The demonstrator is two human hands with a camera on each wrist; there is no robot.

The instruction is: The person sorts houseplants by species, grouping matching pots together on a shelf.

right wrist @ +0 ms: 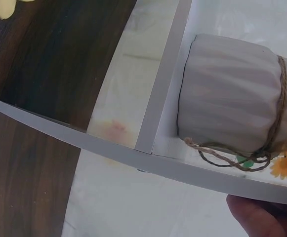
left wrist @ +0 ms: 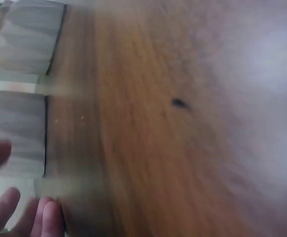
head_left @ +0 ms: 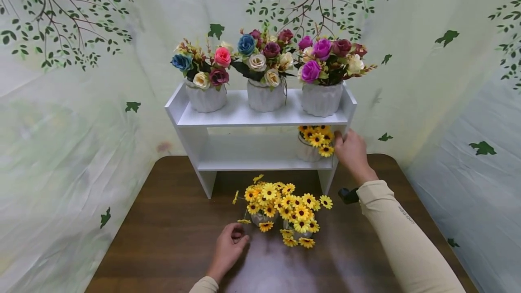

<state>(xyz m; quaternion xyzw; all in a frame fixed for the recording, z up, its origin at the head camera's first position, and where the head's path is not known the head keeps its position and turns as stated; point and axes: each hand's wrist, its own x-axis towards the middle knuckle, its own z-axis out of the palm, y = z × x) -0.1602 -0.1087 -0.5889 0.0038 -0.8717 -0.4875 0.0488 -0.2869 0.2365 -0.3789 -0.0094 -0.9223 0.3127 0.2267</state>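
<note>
In the head view my right hand [head_left: 352, 153] is at the outer right side of a white two-tier shelf [head_left: 252, 164]. A fingertip [right wrist: 254, 215] shows against the outside of the side panel in the right wrist view; my other fingers are hidden. Inside, close to that panel, stands a grey-white flower pot [right wrist: 229, 94] tied with twine and holding yellow daisies [head_left: 316, 139]. My left hand [head_left: 229, 248] rests low over the table, fingers loosely bent and holding nothing. Just beyond it stand two pots of yellow daisies, one left [head_left: 266, 196] and one right [head_left: 301, 214].
On the top tier stand three white pots of artificial roses: left [head_left: 206, 97], middle [head_left: 266, 96] and right [head_left: 321, 99]. The shelf is at the back of a dark brown wooden table [head_left: 163, 229]. Behind hangs a leaf-printed cloth [head_left: 415, 80].
</note>
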